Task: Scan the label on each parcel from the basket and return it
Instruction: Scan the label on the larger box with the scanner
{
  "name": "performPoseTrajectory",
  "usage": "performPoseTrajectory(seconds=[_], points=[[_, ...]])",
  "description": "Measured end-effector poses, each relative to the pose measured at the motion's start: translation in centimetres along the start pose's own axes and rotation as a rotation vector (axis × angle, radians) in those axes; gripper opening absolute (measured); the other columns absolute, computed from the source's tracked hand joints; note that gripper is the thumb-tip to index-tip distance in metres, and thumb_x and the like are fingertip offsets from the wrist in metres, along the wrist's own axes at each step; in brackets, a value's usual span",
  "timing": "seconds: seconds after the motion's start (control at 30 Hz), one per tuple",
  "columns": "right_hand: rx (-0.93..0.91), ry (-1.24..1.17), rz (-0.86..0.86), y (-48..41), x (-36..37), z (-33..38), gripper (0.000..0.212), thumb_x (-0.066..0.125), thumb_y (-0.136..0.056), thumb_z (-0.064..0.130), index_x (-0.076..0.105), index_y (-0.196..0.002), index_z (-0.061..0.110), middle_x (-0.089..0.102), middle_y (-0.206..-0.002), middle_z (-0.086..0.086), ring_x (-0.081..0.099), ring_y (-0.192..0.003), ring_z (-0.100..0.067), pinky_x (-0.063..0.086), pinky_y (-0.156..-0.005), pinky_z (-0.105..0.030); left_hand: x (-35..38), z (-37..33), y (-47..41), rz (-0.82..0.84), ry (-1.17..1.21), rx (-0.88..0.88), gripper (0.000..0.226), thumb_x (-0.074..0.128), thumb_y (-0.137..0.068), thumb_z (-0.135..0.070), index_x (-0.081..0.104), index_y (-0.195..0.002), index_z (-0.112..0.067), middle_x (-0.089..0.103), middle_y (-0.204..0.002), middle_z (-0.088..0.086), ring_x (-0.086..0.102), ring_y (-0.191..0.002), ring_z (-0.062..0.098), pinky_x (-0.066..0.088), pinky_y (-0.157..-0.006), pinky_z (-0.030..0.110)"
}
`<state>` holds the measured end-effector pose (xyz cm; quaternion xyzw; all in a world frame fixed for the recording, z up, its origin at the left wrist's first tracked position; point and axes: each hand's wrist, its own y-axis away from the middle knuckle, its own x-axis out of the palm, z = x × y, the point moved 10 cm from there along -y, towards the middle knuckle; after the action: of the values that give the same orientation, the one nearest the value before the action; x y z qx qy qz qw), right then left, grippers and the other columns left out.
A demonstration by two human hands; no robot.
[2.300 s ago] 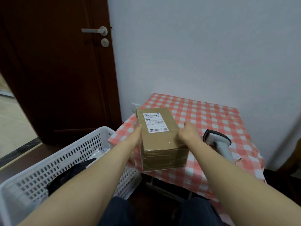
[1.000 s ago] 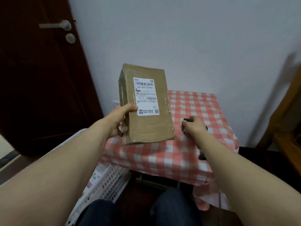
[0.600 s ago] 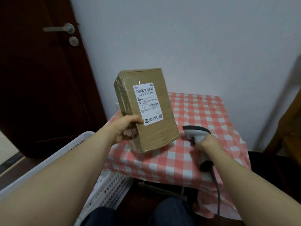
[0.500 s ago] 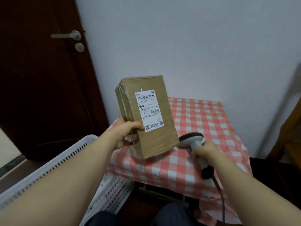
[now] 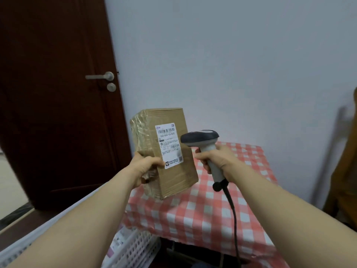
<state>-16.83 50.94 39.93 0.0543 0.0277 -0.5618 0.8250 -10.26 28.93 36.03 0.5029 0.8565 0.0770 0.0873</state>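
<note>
My left hand (image 5: 144, 167) grips a brown cardboard parcel (image 5: 173, 176) by its lower left edge and holds it upright above the table, its white shipping label (image 5: 169, 145) facing me. My right hand (image 5: 215, 158) is closed around the grey handle of a barcode scanner (image 5: 201, 139). The scanner's dark head sits just right of the label, almost touching the parcel, and points left at it. A black cable (image 5: 233, 215) hangs from the handle. The white plastic basket (image 5: 135, 248) lies low on the left, mostly hidden by my left arm.
A small table with a red and white checked cloth (image 5: 212, 207) stands against the pale wall. A dark wooden door (image 5: 58, 93) fills the left. Wooden furniture (image 5: 345, 171) stands at the right edge. Another parcel's label (image 5: 117, 242) shows inside the basket.
My right hand picked the scanner up off the table and raised it beside the label. My left hand lifted the parcel from the table and keeps it upright.
</note>
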Motion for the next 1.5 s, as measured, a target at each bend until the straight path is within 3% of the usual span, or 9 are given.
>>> performPoseTrajectory(seconds=[0.23, 0.43, 0.6, 0.8, 1.0, 1.1, 1.23, 1.37, 1.5], points=[[-0.087, -0.042, 0.075, 2.2, 2.2, 2.8, 0.017, 0.074, -0.071, 0.000, 0.059, -0.069, 0.007, 0.046, -0.049, -0.008, 0.037, -0.036, -0.017, 0.034, -0.042, -0.022, -2.8, 0.6, -3.5, -0.088, -0.026, 0.026, 0.135, 0.085, -0.018, -0.025, 0.031, -0.142, -0.024, 0.065, -0.119, 0.008, 0.063, -0.109, 0.028, 0.050, -0.091, 0.053], [-0.124, -0.035, 0.058, 3.1, 1.2, 4.3, 0.016, 0.071, -0.071, -0.002, 0.057, -0.066, 0.005, 0.047, -0.044, -0.005, 0.039, -0.034, -0.016, 0.037, -0.043, -0.022, -3.6, -0.7, -1.2, -0.130, -0.041, 0.021, 0.132, 0.082, -0.024, -0.022, 0.028, -0.145, -0.018, 0.064, -0.120, 0.012, 0.063, -0.108, 0.030, 0.052, -0.088, 0.052], [-0.143, -0.034, 0.056, 3.6, 1.0, 5.3, 0.011, 0.067, -0.072, -0.004, 0.059, -0.071, 0.004, 0.048, -0.043, -0.004, 0.040, -0.036, -0.016, 0.039, -0.044, -0.023, -4.1, -1.4, -0.4, -0.151, -0.055, 0.014, 0.132, 0.080, -0.026, -0.020, 0.027, -0.146, -0.011, 0.067, -0.116, 0.014, 0.064, -0.105, 0.029, 0.053, -0.068, 0.037], [-0.124, -0.030, 0.072, 4.3, 1.4, 5.4, 0.013, 0.067, -0.073, -0.005, 0.059, -0.069, 0.005, 0.048, -0.047, -0.007, 0.040, -0.036, -0.016, 0.039, -0.046, -0.024, -3.9, -2.2, 1.4, -0.125, -0.027, 0.021, 0.125, 0.080, -0.035, -0.015, 0.025, -0.147, -0.005, 0.067, -0.101, 0.013, 0.064, -0.071, 0.023, 0.050, -0.055, 0.028], [-0.037, -0.108, 0.014, 4.0, 0.4, 3.6, 0.020, 0.071, -0.073, -0.008, 0.055, -0.081, 0.000, 0.057, -0.063, -0.015, 0.053, -0.036, -0.017, 0.050, -0.042, -0.025, -3.4, -2.5, 2.0, -0.097, 0.011, 0.012, 0.118, 0.081, -0.044, -0.012, 0.024, -0.148, -0.005, 0.067, -0.090, 0.010, 0.064, -0.068, 0.020, 0.052, -0.050, 0.028], [0.006, -0.054, -0.134, 2.4, -2.0, 1.0, 0.029, 0.073, -0.068, -0.010, 0.056, -0.090, -0.003, 0.061, -0.069, -0.018, 0.060, -0.048, -0.025, 0.060, -0.058, -0.038, -3.0, -1.6, 1.6, -0.118, 0.068, -0.017, 0.108, 0.081, -0.038, -0.024, 0.041, -0.138, -0.011, 0.068, -0.104, 0.009, 0.065, -0.080, 0.023, 0.054, -0.059, 0.035], [0.114, 0.118, -0.291, 0.4, -5.5, -3.4, 0.047, 0.084, -0.062, 0.004, 0.059, -0.102, 0.002, 0.066, -0.076, -0.011, 0.069, -0.075, -0.030, 0.057, -0.083, -0.048, -1.3, -0.7, 0.6, -0.122, 0.133, -0.071, 0.063, 0.073, -0.067, -0.037, 0.051, -0.121, -0.012, 0.060, -0.087, 0.006, 0.056, -0.071, 0.022, 0.043, -0.065, 0.031], [0.207, 0.204, -0.366, -0.9, -8.0, -8.1, 0.020, 0.076, -0.075, 0.007, 0.058, -0.082, 0.004, 0.061, -0.071, -0.008, 0.063, -0.079, -0.029, 0.055, -0.086, -0.047, 1.3, 0.2, -1.0, -0.102, 0.124, -0.090, 0.060, 0.067, -0.073, -0.044, 0.053, -0.123, -0.013, 0.059, -0.082, 0.005, 0.055, -0.068, 0.022, 0.041, -0.066, 0.032], [0.319, 0.310, -0.408, -2.4, -9.8, -12.3, 0.020, 0.066, -0.078, 0.002, 0.049, -0.068, 0.005, 0.052, -0.070, -0.008, 0.053, -0.080, -0.028, 0.050, -0.076, -0.038, 3.8, 1.5, -2.5, -0.073, 0.117, -0.129, 0.056, 0.064, -0.074, -0.047, 0.056, -0.120, -0.017, 0.060, -0.084, 0.004, 0.056, -0.069, 0.021, 0.040, -0.062, 0.030]])
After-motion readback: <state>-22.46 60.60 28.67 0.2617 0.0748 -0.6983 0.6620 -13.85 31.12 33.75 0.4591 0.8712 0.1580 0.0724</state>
